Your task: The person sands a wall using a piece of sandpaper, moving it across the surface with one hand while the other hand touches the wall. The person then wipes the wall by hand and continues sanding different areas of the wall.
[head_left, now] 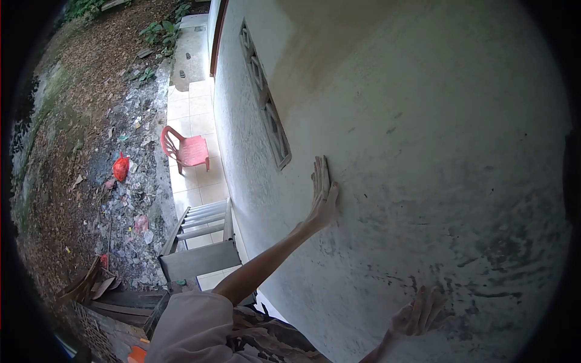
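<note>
My left hand point(324, 192) lies against the painted wall point(387, 199), arm stretched out, fingers straight and pointing up. Just above and left of it is a narrow vent opening point(264, 97) with a patterned grille. Lower down, my right hand point(417, 313) rests on the same wall with its fingers spread. Dark scuffs and peeling marks surround the right hand. Neither hand shows anything held. A brown damp-looking stain point(315, 45) covers the upper part of the wall.
Below me a metal ladder point(206, 221) stands beside the wall on a tiled walkway point(190, 109). A red plastic chair point(190, 150) is farther along it. Littered ground with a red plastic bag point(121, 167) lies to the left. Wooden boards point(121, 305) are at lower left.
</note>
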